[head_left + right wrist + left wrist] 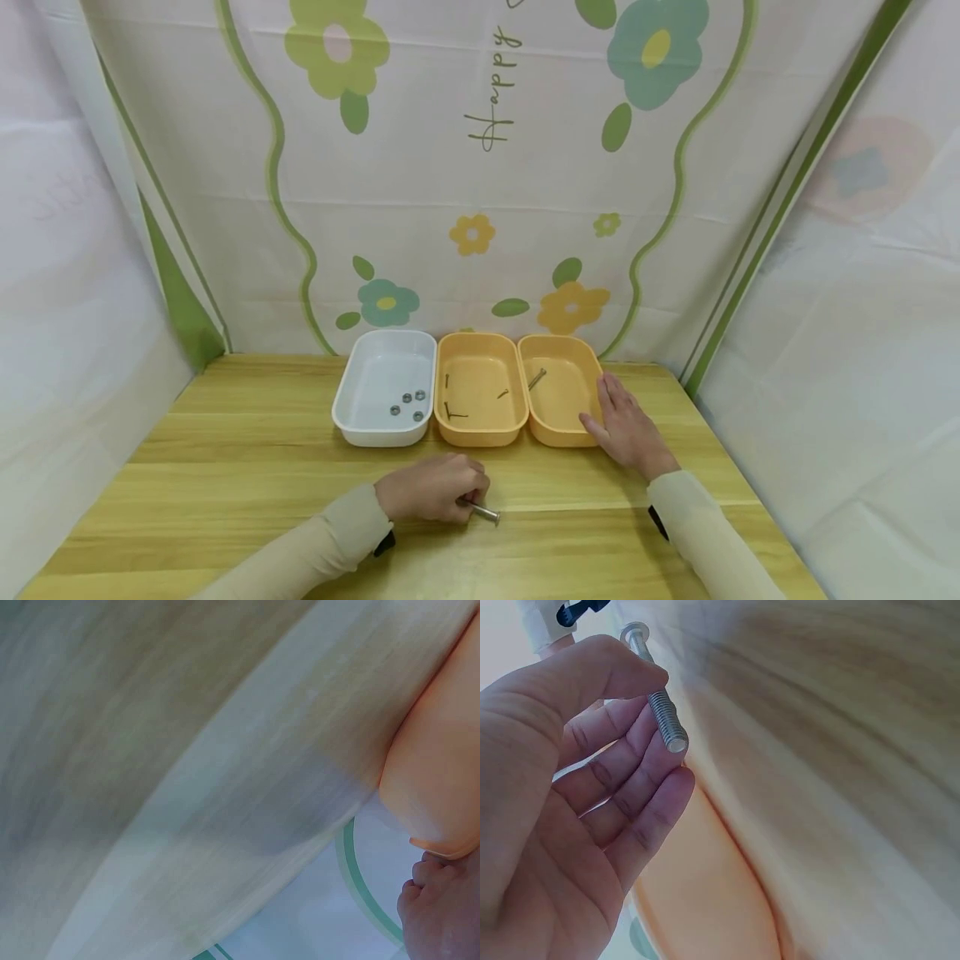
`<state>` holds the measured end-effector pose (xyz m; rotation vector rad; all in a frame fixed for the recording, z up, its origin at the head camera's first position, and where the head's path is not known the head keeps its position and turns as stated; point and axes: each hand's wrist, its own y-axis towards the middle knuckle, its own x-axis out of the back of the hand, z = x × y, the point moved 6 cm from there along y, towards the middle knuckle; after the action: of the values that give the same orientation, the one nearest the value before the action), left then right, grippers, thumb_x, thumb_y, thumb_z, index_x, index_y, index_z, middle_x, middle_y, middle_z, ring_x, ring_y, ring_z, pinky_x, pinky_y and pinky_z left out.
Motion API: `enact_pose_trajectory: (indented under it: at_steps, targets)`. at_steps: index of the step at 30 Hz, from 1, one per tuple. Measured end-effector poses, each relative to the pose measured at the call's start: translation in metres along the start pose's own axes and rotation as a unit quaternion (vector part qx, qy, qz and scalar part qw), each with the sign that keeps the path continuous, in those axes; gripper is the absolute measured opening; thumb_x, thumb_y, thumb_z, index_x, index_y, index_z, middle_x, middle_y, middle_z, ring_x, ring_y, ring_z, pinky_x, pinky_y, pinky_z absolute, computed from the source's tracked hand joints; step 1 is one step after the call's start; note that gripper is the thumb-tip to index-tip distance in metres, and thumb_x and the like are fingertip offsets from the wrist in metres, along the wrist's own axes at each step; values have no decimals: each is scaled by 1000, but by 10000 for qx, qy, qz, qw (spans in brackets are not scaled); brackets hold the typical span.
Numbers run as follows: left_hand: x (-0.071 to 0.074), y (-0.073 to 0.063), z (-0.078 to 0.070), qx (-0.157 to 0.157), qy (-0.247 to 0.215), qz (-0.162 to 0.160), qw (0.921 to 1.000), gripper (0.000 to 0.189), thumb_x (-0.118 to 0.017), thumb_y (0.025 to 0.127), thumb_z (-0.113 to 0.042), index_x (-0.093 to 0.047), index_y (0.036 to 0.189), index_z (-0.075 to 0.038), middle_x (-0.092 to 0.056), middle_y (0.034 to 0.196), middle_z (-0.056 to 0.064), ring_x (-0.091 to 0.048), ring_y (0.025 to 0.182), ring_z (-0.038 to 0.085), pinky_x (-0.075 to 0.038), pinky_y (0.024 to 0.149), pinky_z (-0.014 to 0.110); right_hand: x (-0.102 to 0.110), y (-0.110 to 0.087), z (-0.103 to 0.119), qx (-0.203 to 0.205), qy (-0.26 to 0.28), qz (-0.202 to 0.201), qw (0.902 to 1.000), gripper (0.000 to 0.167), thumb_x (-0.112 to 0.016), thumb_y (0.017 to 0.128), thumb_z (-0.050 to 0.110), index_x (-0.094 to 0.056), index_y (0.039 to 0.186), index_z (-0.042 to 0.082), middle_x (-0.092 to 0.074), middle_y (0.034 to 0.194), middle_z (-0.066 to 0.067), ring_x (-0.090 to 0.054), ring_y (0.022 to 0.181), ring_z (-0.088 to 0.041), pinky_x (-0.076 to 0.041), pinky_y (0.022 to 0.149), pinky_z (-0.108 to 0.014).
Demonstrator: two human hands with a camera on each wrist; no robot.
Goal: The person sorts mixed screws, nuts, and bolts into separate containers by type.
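My left hand (442, 487) pinches a silver bolt (483, 512) between thumb and fingers, over the wood table in front of the trays. In the left wrist view the threaded end of this bolt (667, 720) points toward the camera, with its round head at the far end. My right hand (633, 429) rests on the right side of the right-hand yellow tray (566, 437), its fingers fairly straight along the rim and the thumb over the near corner. Another bolt (537, 379) leans against the left wall inside that tray. The right wrist view shows only part of the hand (442, 907) by the tray.
A middle yellow tray (480, 437) holds several small screws (453, 413). To its left, a white tray (382, 437) contains several hex nuts (407, 397). All three trays stand side by side at the table's (247, 467) back, before a flowered cloth (465, 175).
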<state>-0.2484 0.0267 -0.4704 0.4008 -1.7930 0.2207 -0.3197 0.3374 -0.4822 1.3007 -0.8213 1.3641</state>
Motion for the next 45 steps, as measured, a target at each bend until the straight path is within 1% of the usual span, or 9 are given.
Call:
enact_pose_trajectory:
  at_steps: [5,12,15,20,26,32,36,40,45]
  targets:
    - [9,3,-3,5,43,-142,9999,21,-78,81,-6,-64,78,-21,-54,74,-13,-42,66,-5,-33,56,8,0,2,-1,15,-8,-22,10000,88,-42,111,53,-15,164,-12,-14,174,-30,-16,162,-47,-21,130,-63]
    - [25,11,-10,-53,322,-260,9991,20,-80,83,-9,-65,78,-21,-57,76,-12,-43,67,-5,-34,57,8,2,2,1,24,-30,-1,10000,88,-42,111,52,-15,163,-13,-14,174,-32,-16,161,-49,-21,129,-64]
    - [31,17,-12,-95,389,-213,9990,19,-80,83,-8,-65,78,-19,-58,76,-10,-43,68,-4,-34,58,8,3,0,2,17,-30,42,10000,87,-42,111,52,-16,163,-14,-14,173,-32,-16,161,-50,-21,129,-65]
    - [42,28,-13,-47,560,-151,9983,19,-80,86,-9,-65,79,-19,-57,78,-10,-43,70,-1,-33,60,10,3,-2,3,-5,-38,79,10000,87,-42,111,51,-15,163,-14,-14,173,-32,-16,161,-50,-21,129,-64]
    - [59,42,-12,-94,803,-324,9962,16,-79,86,-9,-67,83,-19,-59,82,-9,-46,73,0,-37,62,11,4,-2,5,39,-6,10,10000,87,-44,111,51,-16,163,-14,-16,172,-33,-18,161,-50,-23,129,-64]
    - [74,60,-7,-30,928,-638,9936,15,-78,87,-9,-67,83,-19,-59,84,-9,-49,77,3,-39,66,14,4,-2,5,37,-7,-13,10000,87,-44,111,50,-17,163,-14,-17,172,-33,-18,161,-50,-23,129,-64]
    - [82,72,-1,24,945,-783,9924,12,-74,88,-7,-69,84,-16,-62,85,-8,-52,78,5,-42,69,16,4,-3,3,-9,-2,23,10000,87,-44,111,51,-15,163,-13,-15,173,-32,-17,162,-49,-23,129,-63]
    - [85,83,6,75,917,-946,9913,7,-73,90,-7,-72,88,-13,-67,87,-5,-56,78,6,-48,71,18,4,-3,3,-27,15,14,10000,87,-44,111,51,-15,163,-13,-15,173,-32,-16,162,-49,-22,129,-64]
    - [84,96,13,200,919,-1161,9888,8,-75,94,-8,-71,89,-13,-68,88,-3,-55,77,7,-47,70,17,3,-2,2,-25,26,8,10000,87,-44,111,51,-15,163,-13,-15,173,-32,-17,162,-49,-23,129,-64]
